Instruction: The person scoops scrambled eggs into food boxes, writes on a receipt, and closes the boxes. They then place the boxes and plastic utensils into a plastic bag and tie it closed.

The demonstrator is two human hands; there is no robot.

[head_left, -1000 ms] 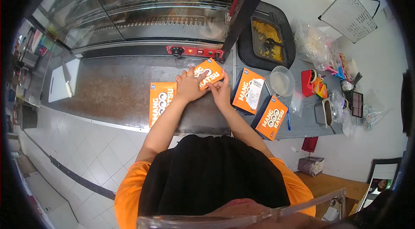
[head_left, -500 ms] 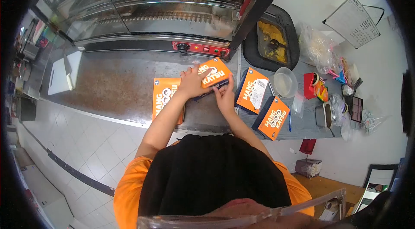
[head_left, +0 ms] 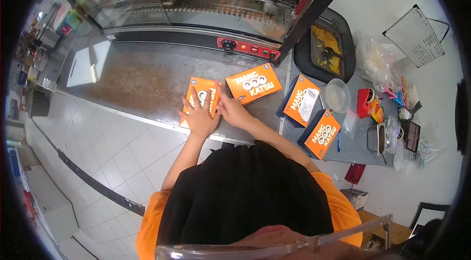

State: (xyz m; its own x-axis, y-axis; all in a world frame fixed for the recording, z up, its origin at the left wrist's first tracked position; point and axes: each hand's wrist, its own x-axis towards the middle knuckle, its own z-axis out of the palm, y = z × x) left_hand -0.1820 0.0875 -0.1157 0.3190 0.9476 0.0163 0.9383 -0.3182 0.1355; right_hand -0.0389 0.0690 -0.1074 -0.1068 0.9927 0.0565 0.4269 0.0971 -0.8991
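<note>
My left hand lies spread on top of an orange printed cardboard box near the counter's front edge. At that box's right side is my right hand, its index finger stretched along the edge and the other fingers partly bent. Just right of my hands rests a second orange box, closed, with dark blue sides, touched by neither hand. Further right sit two more such boxes: one with a white paper slip on its lid, the other nearer to me.
A glass warming cabinet with a red control panel stands at the back. A knife lies on a white cutting board at left. To the right are a black pan with yellow food, a clear bowl and a blue pen.
Both hands have left the middle box and moved left onto the leftmost one. The middle box now lies closed by itself. The camera view has shifted slightly.
</note>
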